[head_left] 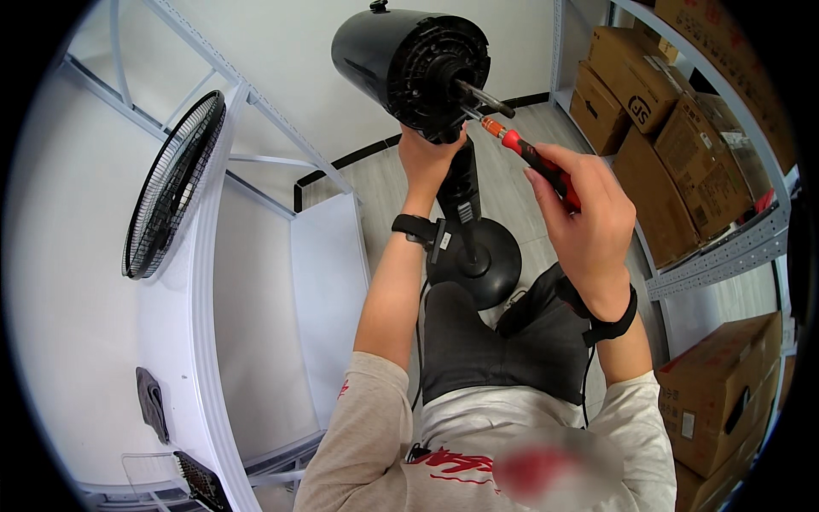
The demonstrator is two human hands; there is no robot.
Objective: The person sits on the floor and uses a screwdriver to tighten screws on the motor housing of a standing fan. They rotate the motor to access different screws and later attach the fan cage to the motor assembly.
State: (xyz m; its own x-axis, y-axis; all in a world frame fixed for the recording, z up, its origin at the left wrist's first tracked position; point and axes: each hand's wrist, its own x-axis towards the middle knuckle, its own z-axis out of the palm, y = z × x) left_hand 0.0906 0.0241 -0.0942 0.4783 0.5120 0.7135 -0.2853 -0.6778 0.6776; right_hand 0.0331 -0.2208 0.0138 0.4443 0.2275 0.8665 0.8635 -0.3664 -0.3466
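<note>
The black motor housing (367,55) of a pedestal fan faces me with its front bare, and a metal shaft (485,97) juts out of it. My left hand (424,162) is closed around the neck under the housing; part of its fingers is hidden behind it. In my right hand (593,205) is a red-and-black screwdriver (529,152), held between thumb and fingers. Its tip reaches the housing front just below the shaft; whether it sits in a screw is too small to tell. The fan's round black base (473,286) stands on the floor beyond my legs.
On the white shelf to my left lean a black fan grille (171,188), a grey cloth (151,403) and a black bit case (200,480) with its clear lid raised. Cardboard boxes (657,192) fill the metal rack at right, with another box (721,392) lower down.
</note>
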